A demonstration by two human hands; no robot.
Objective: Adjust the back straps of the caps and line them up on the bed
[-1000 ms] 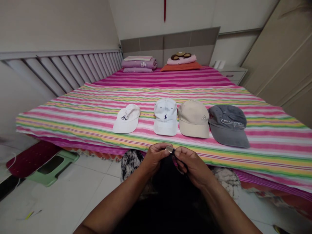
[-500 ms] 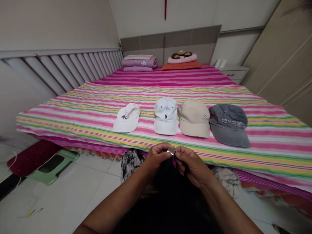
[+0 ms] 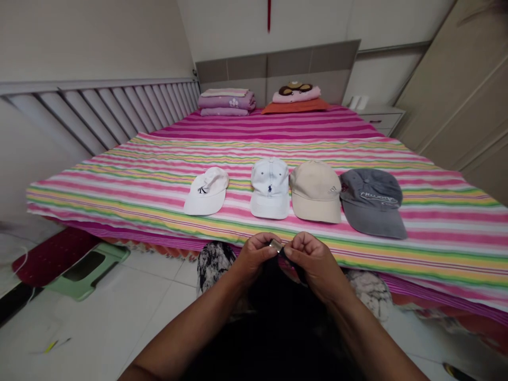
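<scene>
Your left hand (image 3: 256, 255) pinches a silver rectangular metal clasp (image 3: 275, 245) and your right hand (image 3: 313, 260) its narrow black strap (image 3: 281, 252), near the pink-striped bed (image 3: 234, 226), where a loosened pinch could let the strap slip.

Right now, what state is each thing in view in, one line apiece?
Left grip, closed on the metal buckle
Right grip, closed on the dark strap
Metal buckle, fastened or not: cannot tell
White cap, crown slumped
Pale blue cap, crown up
Beige cap, crown up
Gray cap, crown up
Striped sheet, spread out
Purple bedding, folded
Upper nightstand drawer, closed
</scene>
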